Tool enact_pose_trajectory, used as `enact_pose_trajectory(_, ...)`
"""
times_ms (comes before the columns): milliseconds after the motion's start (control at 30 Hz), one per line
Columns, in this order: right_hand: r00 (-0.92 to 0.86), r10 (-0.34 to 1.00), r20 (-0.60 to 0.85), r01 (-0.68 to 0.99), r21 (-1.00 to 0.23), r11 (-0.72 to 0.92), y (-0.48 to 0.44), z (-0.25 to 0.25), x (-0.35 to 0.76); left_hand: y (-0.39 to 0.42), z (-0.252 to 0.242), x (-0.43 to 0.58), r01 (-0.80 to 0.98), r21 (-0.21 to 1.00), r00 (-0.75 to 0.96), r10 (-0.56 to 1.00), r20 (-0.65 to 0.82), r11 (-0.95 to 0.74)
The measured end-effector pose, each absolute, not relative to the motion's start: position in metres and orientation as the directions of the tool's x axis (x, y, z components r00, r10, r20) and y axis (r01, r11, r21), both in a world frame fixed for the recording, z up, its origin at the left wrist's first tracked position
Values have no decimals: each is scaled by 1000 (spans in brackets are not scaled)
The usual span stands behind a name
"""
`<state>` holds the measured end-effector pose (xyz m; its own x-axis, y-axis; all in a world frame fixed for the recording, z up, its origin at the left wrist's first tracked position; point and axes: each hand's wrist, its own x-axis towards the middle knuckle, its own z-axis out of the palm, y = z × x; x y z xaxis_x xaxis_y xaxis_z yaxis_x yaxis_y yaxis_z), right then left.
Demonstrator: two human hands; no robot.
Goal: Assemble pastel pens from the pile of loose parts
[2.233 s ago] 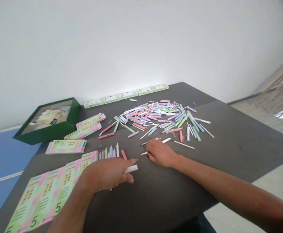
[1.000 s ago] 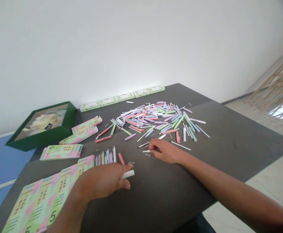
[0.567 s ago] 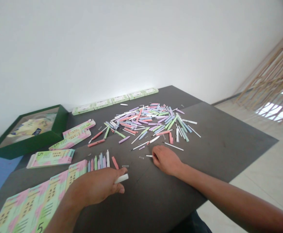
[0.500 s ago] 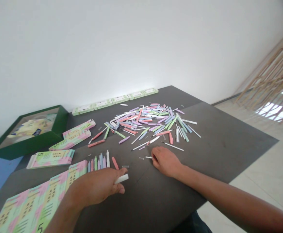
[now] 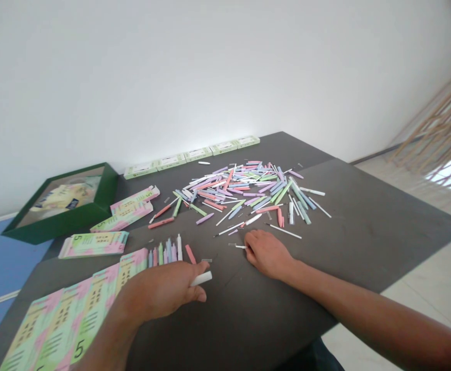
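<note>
Pinching a white tube beside a row of pens, the left hand is above the table in the head view; the right hand grips a white stick. A sideways knuckle brush could roll the nearby white pen.

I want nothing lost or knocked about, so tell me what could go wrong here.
The left hand, pinching a white tube, might knock the row of pens beside it. The small clear piece near that hand could be overlooked against the dark table. The loose colorful pile might scatter if nudged.
</note>
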<state>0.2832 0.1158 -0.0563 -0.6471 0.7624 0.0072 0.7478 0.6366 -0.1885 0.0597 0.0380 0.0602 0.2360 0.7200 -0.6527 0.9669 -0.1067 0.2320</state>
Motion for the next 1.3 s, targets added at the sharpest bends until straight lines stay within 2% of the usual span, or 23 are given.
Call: enact_pose_trajectory(1300,-638,770,32,754,-179,632,119,-61,283,40,63,62,973,215,210,715,-667,-85)
